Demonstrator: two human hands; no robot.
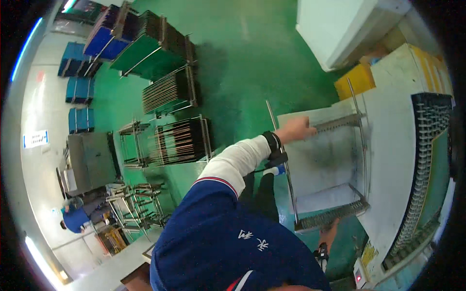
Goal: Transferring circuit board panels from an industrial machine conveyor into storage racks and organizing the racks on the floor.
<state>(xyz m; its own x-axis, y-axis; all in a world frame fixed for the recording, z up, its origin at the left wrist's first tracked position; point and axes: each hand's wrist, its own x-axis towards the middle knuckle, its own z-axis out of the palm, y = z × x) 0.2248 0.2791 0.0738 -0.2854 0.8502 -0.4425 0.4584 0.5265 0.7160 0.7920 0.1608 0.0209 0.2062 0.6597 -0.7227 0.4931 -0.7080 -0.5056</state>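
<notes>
Metal rack (363, 140): spanning left hand (294, 129) to right hand (329, 234)
Bars (335, 217): showing teeth
Grip: left gripping rack, right unclear

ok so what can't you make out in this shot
All in the head view:
- right hand: fingers partly hidden by the rack's lower bar, so its grip is unclear
- left hand: fingertips too small and blurred to tell whether they close on the upper bar
- co-worker at far left: too small to tell what the hands do
- machine: right side cut off by the dark rim
</notes>
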